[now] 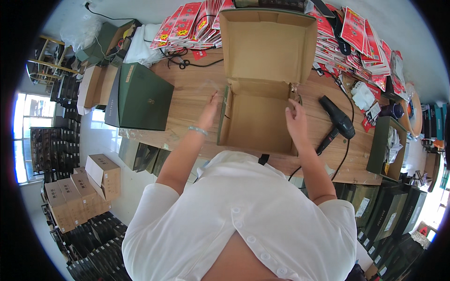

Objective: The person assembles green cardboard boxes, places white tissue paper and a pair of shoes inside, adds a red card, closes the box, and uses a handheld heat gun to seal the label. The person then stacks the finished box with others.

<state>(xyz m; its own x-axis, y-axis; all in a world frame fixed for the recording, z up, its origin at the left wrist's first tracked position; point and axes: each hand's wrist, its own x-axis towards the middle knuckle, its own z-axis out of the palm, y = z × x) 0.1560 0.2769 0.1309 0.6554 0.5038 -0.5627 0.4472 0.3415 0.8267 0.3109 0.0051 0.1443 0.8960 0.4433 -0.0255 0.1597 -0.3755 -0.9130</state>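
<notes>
Wooden tabletop (pixel 197 89) fills the middle of a storeroom crowded with stacked cartons and dark boxes on the floor. Straight ahead of the person, between the two hands, sits an open cardboard mailer box (pixel 257 119); its lid (pixel 268 44) stands up on the far side, so the long axis of box and lid runs away from the body. The left hand (pixel 209 108) lies just outside the box's left wall, fingers stretched forward and loosely spread, the fingertips at or just short of the wall's far corner; it holds nothing. The right hand (pixel 295 116) sits at the right wall, fingers curled over the upper edge near the far right corner flap, seemingly pinching the cardboard there. Both hands are about equally near the box, one on each side. Beyond the right hand lies a black hair dryer (pixel 337 122) with its cord. Left of the left hand stands a dark green gift box (pixel 143 98). Red packets (pixel 187 23) fan along the far edge.
</notes>
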